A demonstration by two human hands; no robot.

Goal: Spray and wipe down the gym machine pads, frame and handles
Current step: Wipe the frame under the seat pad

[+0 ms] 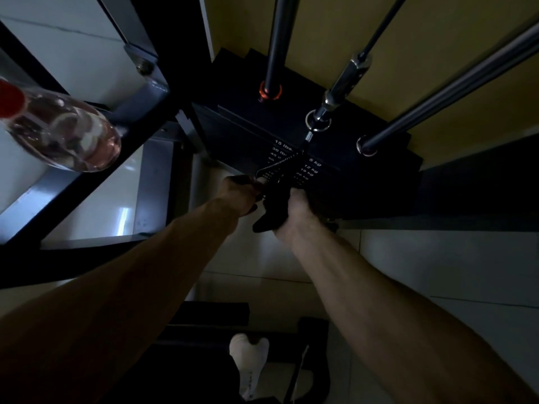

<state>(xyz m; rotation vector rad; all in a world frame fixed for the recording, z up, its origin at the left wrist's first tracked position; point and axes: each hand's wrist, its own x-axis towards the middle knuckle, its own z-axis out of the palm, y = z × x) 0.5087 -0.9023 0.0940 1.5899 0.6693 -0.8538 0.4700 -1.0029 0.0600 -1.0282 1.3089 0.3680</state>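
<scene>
Right hand (297, 207) grips black cloth (269, 215) against weight stack (248, 121); left hand (240, 193) pinches coiled pin cord (277, 166). Clear bottle (58, 126) rests on frame (151, 91).

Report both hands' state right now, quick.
Left hand: closed, pinching what looks like the selector pin at the weight stack.
Right hand: closed on a dark cloth.

The weight stack (262, 123) is black, white-numbered; the bottle (67, 135) clear, red-capped.
</scene>
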